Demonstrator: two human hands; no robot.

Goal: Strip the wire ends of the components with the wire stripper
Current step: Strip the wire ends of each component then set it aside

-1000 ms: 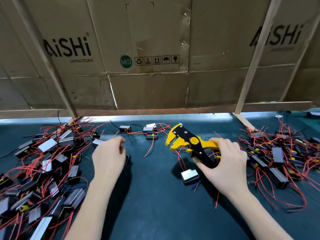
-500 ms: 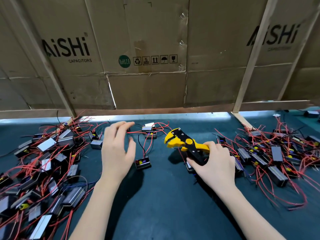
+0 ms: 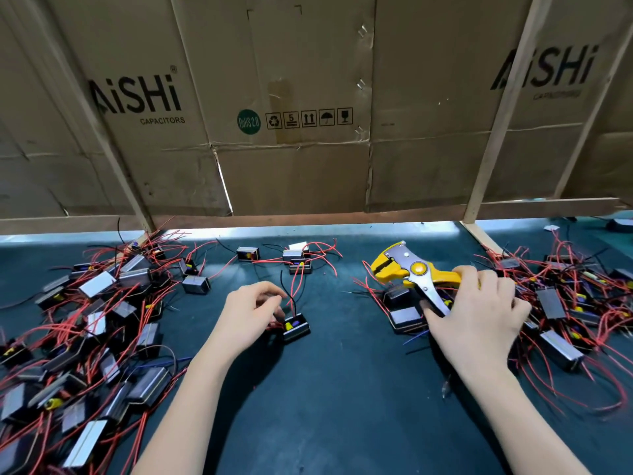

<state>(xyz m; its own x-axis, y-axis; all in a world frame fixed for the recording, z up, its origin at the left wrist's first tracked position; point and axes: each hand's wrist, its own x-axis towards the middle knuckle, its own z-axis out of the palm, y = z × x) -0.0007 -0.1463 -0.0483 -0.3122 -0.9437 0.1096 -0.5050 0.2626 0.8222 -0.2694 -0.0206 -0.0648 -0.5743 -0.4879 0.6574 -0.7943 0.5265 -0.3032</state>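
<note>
A small black component (image 3: 296,326) with a yellow part and red and black wires lies on the dark mat (image 3: 342,389) at the centre. My left hand (image 3: 251,311) is right beside it, fingers curled at its wires; whether it pinches them is hard to tell. My right hand (image 3: 479,313) grips the handles of the yellow wire stripper (image 3: 407,270), whose jaws point left above the mat. Two components (image 3: 406,315) lie under the stripper.
A big heap of wired components (image 3: 89,323) covers the left of the mat, another heap (image 3: 565,303) the right. A few loose ones (image 3: 296,260) lie at the back. Cardboard panels (image 3: 291,108) on wooden struts wall off the far side.
My left hand came down from an open reach to the central component and curled at its wires. My right hand with the stripper shifted right and its jaws swung further left.
</note>
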